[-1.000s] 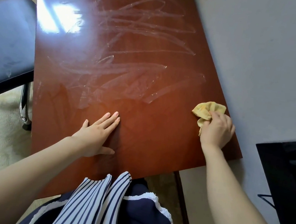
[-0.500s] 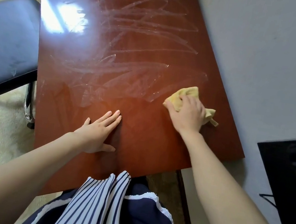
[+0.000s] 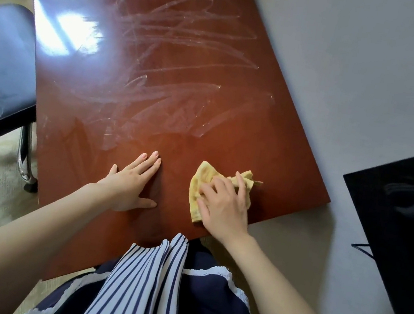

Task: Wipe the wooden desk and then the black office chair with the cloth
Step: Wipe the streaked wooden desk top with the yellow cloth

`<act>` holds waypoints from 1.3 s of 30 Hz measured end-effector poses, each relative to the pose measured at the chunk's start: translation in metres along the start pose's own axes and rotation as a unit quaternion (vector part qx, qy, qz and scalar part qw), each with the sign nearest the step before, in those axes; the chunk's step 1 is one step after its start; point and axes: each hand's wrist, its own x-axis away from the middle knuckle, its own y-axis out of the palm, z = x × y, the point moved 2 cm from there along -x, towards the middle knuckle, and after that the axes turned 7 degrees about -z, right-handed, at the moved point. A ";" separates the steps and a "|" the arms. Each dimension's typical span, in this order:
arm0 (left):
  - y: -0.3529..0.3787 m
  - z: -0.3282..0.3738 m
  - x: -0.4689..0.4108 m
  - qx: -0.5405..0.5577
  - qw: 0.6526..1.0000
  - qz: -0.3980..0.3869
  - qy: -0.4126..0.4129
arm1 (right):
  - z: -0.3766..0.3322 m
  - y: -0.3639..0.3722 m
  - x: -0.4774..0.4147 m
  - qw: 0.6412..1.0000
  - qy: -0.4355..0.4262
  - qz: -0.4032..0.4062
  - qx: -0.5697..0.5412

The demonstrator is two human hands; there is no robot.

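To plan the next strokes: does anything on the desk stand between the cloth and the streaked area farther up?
Nothing visible does. The right hand holds the cloth down near the near edge of the desk; the left hand lies flat to its left, not ahead. No object shows before the streaks.

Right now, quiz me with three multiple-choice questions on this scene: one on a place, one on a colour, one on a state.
1. Where does the chair stand, from the desk?
A. behind its far end
B. off its left side
C. off its right side

2. The cloth is:
A. yellow
B. blue
C. white

3. The left grip:
A. holds the cloth
B. hangs in the air
C. lies flat on the desk

Answers:
1 B, the chair sits off the desk's left edge.
2 A, yellow folds show under the right grip.
3 C, its fingers lie straight on the wood.
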 end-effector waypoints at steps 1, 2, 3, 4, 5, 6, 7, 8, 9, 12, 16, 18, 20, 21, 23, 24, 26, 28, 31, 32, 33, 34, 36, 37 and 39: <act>0.001 0.000 -0.001 0.001 1.000 0.002 0.002 | 0.006 -0.001 0.006 1.000 0.013 0.004 0.003; 0.001 -0.001 -0.001 0.000 1.000 0.004 0.002 | 0.013 -0.002 0.012 0.999 0.028 0.014 0.006; 0.001 0.000 -0.002 0.001 1.000 0.006 0.002 | 0.020 -0.002 0.016 0.999 0.046 0.027 0.009; 0.002 0.000 -0.002 0.002 1.000 0.008 0.002 | 0.028 -0.003 0.021 0.997 0.067 0.041 0.010; 0.002 0.000 -0.002 0.002 1.000 0.010 0.002 | 0.037 -0.004 0.024 0.994 0.091 0.054 0.008; 0.003 0.001 -0.002 0.002 1.000 0.011 0.002 | 0.046 -0.005 0.027 0.991 0.116 0.067 0.005; 0.003 0.001 -0.002 0.002 1.000 0.012 0.002 | 0.056 -0.006 0.029 0.987 0.140 0.080 0.001; 0.003 0.001 -0.001 0.003 1.000 0.012 0.001 | 0.066 -0.008 0.029 0.982 0.163 0.092 -0.001; 0.003 0.001 -0.001 0.005 1.000 0.012 0.001 | 0.078 -0.010 0.029 0.977 0.186 0.102 -0.004; 0.003 0.002 0.000 0.005 1.000 0.010 0.001 | 0.114 -0.017 0.024 0.956 0.257 0.138 -0.027; 0.002 0.004 0.002 0.003 1.000 0.007 -0.001 | 0.148 -0.025 0.008 0.916 0.351 0.185 -0.065; 0.001 0.005 0.002 0.001 1.000 0.007 -0.002 | 0.157 -0.028 -0.006 0.895 0.389 0.201 -0.080; 0.001 0.005 0.003 0.003 1.000 0.006 -0.004 | 0.165 -0.030 -0.026 0.891 0.406 0.185 -0.089; 0.001 0.006 0.003 0.001 1.000 0.006 -0.003 | 0.168 -0.031 -0.035 0.893 0.407 0.171 -0.089; 0.001 0.006 0.003 0.001 1.000 0.003 -0.002 | 0.170 -0.033 -0.055 0.899 0.399 0.150 -0.100; 0.001 0.007 0.003 0.001 1.000 0.002 0.000 | 0.169 -0.034 -0.065 0.902 0.394 0.145 -0.104; -0.001 0.006 0.004 -0.002 1.000 0.001 -0.002 | 0.162 -0.036 -0.086 0.912 0.378 0.123 -0.099; -0.001 0.006 0.004 0.000 1.000 0.002 -0.007 | 0.150 -0.034 -0.108 0.928 0.353 0.084 -0.086; 0.000 0.006 0.005 -0.002 1.000 0.005 -0.012 | 0.125 -0.029 -0.134 0.952 0.295 0.038 -0.077; 0.000 0.006 0.006 -0.003 1.000 0.006 -0.014 | 0.114 -0.027 -0.141 0.960 0.268 0.028 -0.076; -0.001 0.007 0.006 -0.004 1.000 0.006 -0.015 | 0.103 -0.024 -0.147 0.968 0.239 0.019 -0.077; -0.001 0.007 0.006 -0.005 1.000 0.006 -0.016 | 0.090 -0.021 -0.151 0.975 0.210 0.009 -0.078; -0.002 0.007 0.007 -0.006 1.000 0.005 -0.017 | 0.063 -0.014 -0.153 0.985 0.152 -0.006 -0.080; -0.002 0.008 0.007 -0.006 1.000 0.006 -0.019 | 0.048 -0.010 -0.152 0.989 0.124 -0.011 -0.078; -0.002 0.009 0.008 -0.007 1.000 0.007 -0.021 | 0.021 -0.003 -0.144 0.995 0.071 -0.022 -0.070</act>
